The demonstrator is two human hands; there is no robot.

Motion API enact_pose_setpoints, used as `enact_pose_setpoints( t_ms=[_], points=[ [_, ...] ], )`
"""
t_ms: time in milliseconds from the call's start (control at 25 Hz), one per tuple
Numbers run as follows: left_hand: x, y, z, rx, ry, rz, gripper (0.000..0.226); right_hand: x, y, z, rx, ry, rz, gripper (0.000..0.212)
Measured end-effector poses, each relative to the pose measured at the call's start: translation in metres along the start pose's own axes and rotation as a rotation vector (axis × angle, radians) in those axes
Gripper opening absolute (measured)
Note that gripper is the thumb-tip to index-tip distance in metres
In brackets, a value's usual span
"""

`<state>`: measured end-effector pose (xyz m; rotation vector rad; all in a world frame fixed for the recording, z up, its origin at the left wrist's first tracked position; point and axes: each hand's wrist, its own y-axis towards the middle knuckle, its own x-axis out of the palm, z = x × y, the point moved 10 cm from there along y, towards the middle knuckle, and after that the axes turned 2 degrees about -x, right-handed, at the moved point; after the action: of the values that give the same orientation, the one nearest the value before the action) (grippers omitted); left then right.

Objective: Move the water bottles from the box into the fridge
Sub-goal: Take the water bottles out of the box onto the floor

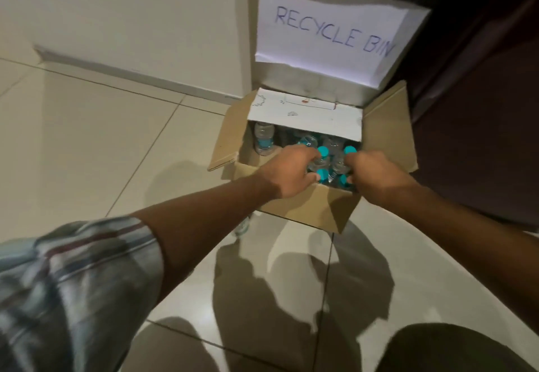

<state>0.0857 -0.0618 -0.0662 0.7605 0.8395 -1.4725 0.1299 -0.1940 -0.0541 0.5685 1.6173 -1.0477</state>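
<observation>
An open cardboard box (306, 205) stands on the tiled floor, its flaps spread out. Inside it are several clear water bottles (264, 138) with teal caps (323, 151). Both of my hands reach into the box from the near side. My left hand (287, 171) curls round bottles at the near left of the cluster. My right hand (372, 171) grips the necks of bottles just to the right of it. My fingers hide most of the held bottles. No fridge is in view.
Directly behind the box stands a tall bin (329, 33) with a paper sign reading RECYCLE BIN and a black liner. A dark door or panel (481, 109) rises on the right. A pale wall and skirting run on the left. Another clear bottle (242, 227) lies by the box's near-left corner.
</observation>
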Motion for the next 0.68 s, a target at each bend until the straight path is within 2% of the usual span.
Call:
enact_pose_setpoints(
  t_ms=[120, 240, 360, 520, 680],
  points=[
    [0.032, 0.02, 0.01, -0.023, -0.013, -0.111, 0.044, 0.006, 0.015, 0.001, -0.011, -0.072, -0.063, 0.032],
    [0.055, 0.036, 0.008, -0.088, 0.039, -0.163, 0.032, 0.019, 0.03, -0.003, -0.005, -0.159, -0.127, 0.029],
    [0.062, 0.052, 0.003, -0.178, 0.14, -0.151, 0.031, 0.036, 0.038, -0.009, -0.04, -0.206, -0.176, 0.023],
    [0.07, 0.055, -0.009, -0.28, 0.2, -0.115, 0.04, 0.048, 0.042, -0.012, -0.025, -0.184, -0.148, 0.022],
    [0.059, 0.042, -0.008, -0.287, 0.049, -0.021, 0.045, 0.048, 0.04, -0.006, -0.01, -0.104, -0.101, 0.02]
  ],
)
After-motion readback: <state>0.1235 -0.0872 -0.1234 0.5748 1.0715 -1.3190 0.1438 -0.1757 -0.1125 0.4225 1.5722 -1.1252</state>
